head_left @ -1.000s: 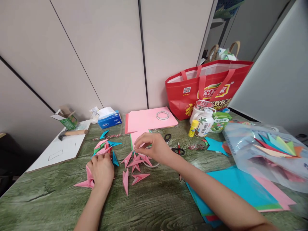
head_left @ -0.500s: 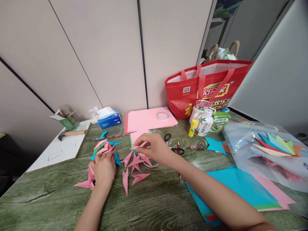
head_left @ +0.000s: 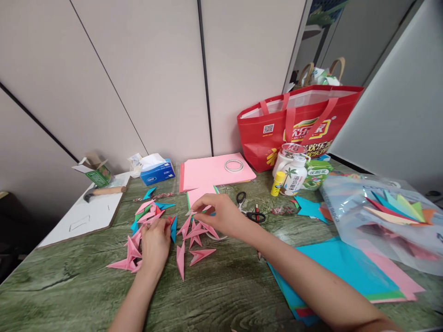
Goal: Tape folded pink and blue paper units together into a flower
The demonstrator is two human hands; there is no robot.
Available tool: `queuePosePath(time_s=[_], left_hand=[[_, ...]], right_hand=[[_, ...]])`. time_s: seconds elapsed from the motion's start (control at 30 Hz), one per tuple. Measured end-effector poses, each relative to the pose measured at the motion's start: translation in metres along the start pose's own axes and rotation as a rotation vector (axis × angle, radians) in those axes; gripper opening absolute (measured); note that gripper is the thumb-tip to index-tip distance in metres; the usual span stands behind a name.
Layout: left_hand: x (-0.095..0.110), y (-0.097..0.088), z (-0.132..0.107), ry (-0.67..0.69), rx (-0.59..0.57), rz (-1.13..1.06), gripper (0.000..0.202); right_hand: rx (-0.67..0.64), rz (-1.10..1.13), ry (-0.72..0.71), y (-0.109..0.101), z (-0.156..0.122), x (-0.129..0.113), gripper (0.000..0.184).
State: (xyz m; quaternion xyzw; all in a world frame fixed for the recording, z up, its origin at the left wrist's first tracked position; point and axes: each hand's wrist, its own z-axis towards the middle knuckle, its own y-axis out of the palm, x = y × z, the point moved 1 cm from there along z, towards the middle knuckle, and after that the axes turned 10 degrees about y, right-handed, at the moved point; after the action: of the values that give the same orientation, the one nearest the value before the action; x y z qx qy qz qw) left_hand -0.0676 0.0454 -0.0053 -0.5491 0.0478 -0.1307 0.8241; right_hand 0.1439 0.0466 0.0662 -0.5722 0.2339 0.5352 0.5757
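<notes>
My left hand (head_left: 155, 242) is at the right edge of a heap of folded pink paper pieces (head_left: 133, 251). Its fingers are curled down, their tips partly hidden. Against them stands a folded blue paper piece (head_left: 173, 229), with a bit of red showing beside it. Over another cluster of pointed pink paper pieces (head_left: 194, 234), my right hand (head_left: 216, 210) pinches a small whitish scrap (head_left: 189, 213) between thumb and forefinger; its kind is unclear. Two loose folded pink pieces (head_left: 202, 256) lie nearer me. Behind the left hand are more pink, green and blue folds (head_left: 150, 211).
Black scissors (head_left: 254, 216) and a pencil lie right of my right hand. Pink sheets (head_left: 211, 173) with a tape roll (head_left: 234, 165) are behind. A glue stick (head_left: 278, 183), bottle, red bag (head_left: 266, 147), blue sheets (head_left: 332, 267) and plastic bag are right; tissues (head_left: 157, 173) and a hammer (head_left: 104, 191) left.
My left hand has moved slightly right, and the blue folded piece beside it has shifted right and stands more upright. My right hand holds nearly the same place.
</notes>
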Motion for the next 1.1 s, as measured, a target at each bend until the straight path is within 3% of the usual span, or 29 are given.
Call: queuePosePath(time_s=[0.23, 0.37, 0.57, 0.7, 0.8, 0.97, 1.1], left_hand=[[-0.003, 0.004, -0.002, -0.028, 0.049, -0.05, 0.024], [-0.008, 0.009, -0.004, -0.066, 0.182, -0.182, 0.031], [-0.004, 0.007, -0.001, -0.244, 0.495, -0.553, 0.033], [0.004, -0.002, 0.004, -0.394, 0.609, -0.927, 0.035], [0.011, -0.011, 0.006, -0.511, 0.55, -1.203, 0.036], [0.032, -0.027, 0.003, -0.605, 0.166, -1.564, 0.032], [0.044, -0.031, 0.0, -0.703, 0.038, -1.689, 0.031]], right_hand=[[0.007, -0.007, -0.005, 0.0, -0.001, 0.0, 0.012], [0.002, 0.005, -0.007, 0.0, 0.0, 0.0, 0.011], [0.002, 0.017, 0.007, -0.001, 0.0, -0.001, 0.011], [-0.004, 0.032, 0.012, 0.0, 0.001, 0.001, 0.011], [-0.003, 0.066, 0.003, 0.002, 0.001, 0.004, 0.02], [-0.026, 0.032, -0.13, 0.008, -0.001, 0.008, 0.058], [-0.133, -0.014, -0.146, 0.013, -0.002, 0.012, 0.075]])
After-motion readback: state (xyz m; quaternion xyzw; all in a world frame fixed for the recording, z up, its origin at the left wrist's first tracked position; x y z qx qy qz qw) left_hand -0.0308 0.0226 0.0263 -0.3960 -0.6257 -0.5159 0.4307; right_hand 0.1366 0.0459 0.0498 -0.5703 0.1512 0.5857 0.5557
